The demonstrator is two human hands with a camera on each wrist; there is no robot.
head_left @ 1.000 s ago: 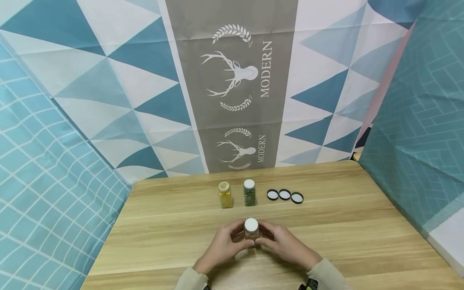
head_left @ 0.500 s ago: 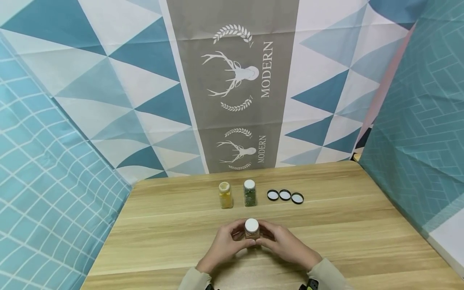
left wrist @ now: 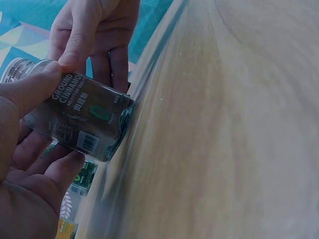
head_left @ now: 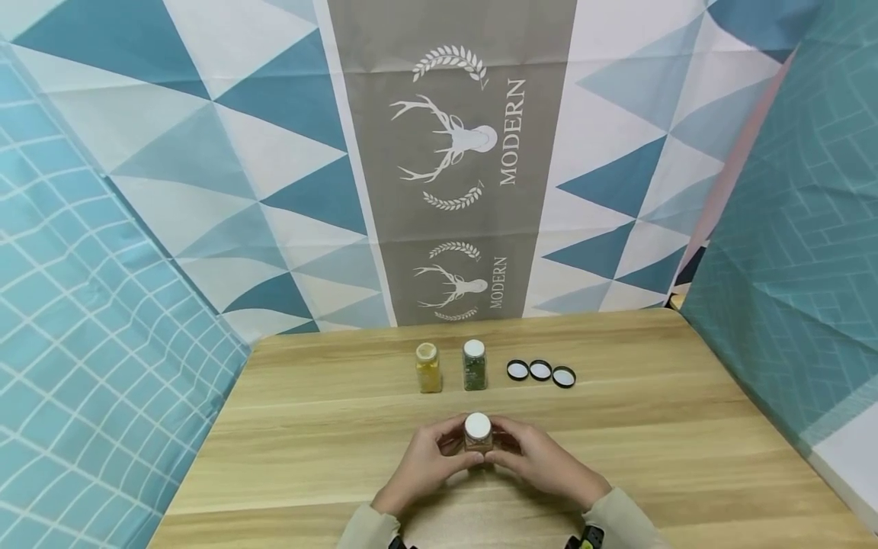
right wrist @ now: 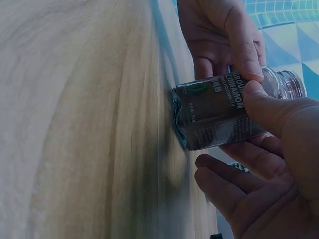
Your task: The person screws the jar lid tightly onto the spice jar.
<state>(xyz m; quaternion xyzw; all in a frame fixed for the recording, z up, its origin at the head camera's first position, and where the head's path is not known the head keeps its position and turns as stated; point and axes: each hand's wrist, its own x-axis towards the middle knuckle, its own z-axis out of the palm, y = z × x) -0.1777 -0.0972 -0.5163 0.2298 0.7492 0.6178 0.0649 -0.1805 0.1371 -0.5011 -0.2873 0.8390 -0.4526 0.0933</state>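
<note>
A glass jar of ground cinnamon stands upright near the table's middle, its round top white in the head view. From its left side the left hand grips it, and the right hand grips it from the right; both thumbs meet at the front. The left wrist view shows the jar's label with the thumbs across its upper part. In the right wrist view the jar has its base at the wooden surface, and some fingers curve behind it.
Behind the held jar stand a yellow-filled jar and a green-filled jar. To their right lie several black-rimmed round lids with white insides. Patterned cloths hang behind and beside the wooden table.
The head view has shifted slightly. Both hands keep their grip on the cinnamon jar, and nothing on the table has visibly moved.
</note>
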